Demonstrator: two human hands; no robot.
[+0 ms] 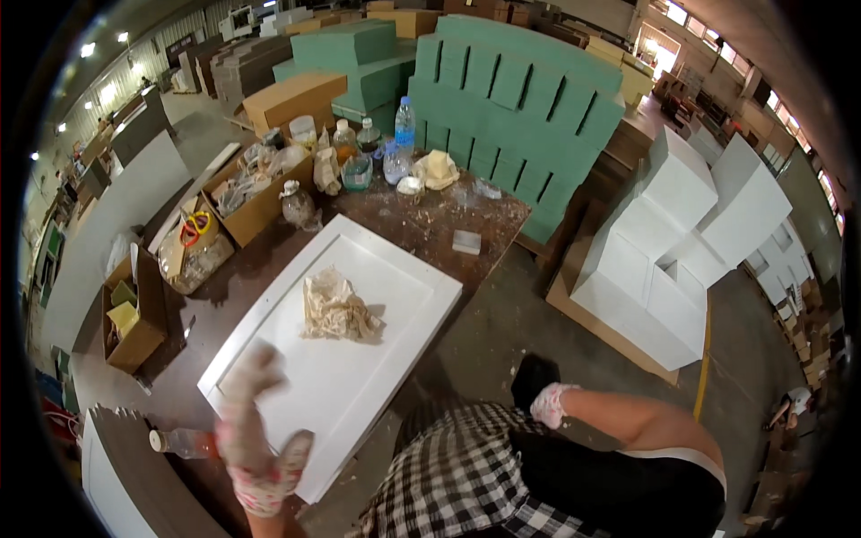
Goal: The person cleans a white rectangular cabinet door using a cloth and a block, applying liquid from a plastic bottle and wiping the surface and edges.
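Note:
A white panel with a raised frame (414,278) lies slanted on the brown worktable. On its recessed face sits a crumpled cream sheet, paper or cloth (334,307). My left hand (260,439), in a pale glove with a pink flowered cuff, is over the panel's near left corner. Motion blurs it, but thumb and fingers stand apart with nothing between them. Off the panel's right side, above the floor, is my right hand (536,384). Its cuff is flowered too; the hand end looks black, and I cannot make out its fingers or whether it holds anything.
Bottles (404,125) and jars crowd the table's far side beside a cardboard box of bags (269,193). Scissors (194,229) rest on a bag at left, near a small box of sponges (134,309). Green stacks (511,108) rise behind; white panels (646,260) stand right.

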